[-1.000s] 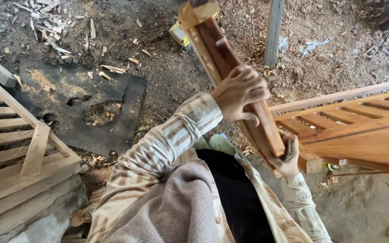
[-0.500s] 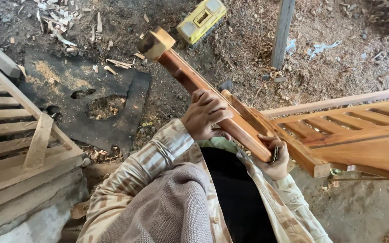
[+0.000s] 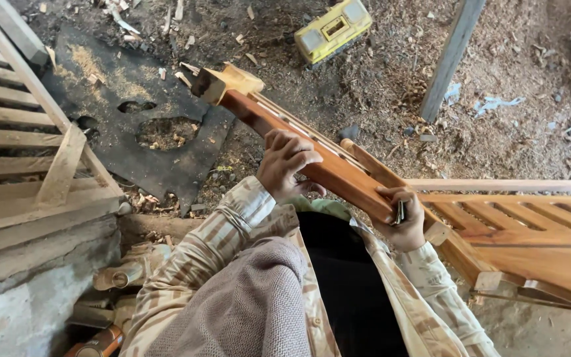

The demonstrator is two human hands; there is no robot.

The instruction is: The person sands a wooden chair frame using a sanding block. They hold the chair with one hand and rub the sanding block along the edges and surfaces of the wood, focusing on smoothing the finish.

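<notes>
Closest in, below the camera, the person's striped tan sleeves and a grey knitted cloth fill the foreground, and both bare hands are closed on one long reddish-brown varnished wooden rail (image 3: 312, 162) with a paler, raw squared block at its far tip. The right hand (image 3: 401, 221) is wrapped round the near, lower end of the rail, fingers curled shut, and something small and dark is pinched against the wood under them; I cannot tell what it is. The left hand (image 3: 285, 162) sits further up, fingers hooked over the top edge and thumb beneath, a firm closed hold about midway along. From those two grips the rail runs up and away to the person's left, its long axis slanting from lower right to upper left, so the free end lies well beyond the left hand, which is the nearer of the two to it. Just beside the right hand, the matching slatted wooden frame (image 3: 536, 231) stretches off to the right, and the rail's near end seems to meet its corner. Farther out, on the sawdust-strewn dirt floor (image 3: 391, 79), lies a yellow plastic tool case (image 3: 332, 30), with a pale slatted pallet (image 3: 28, 152) off to the left.
</notes>
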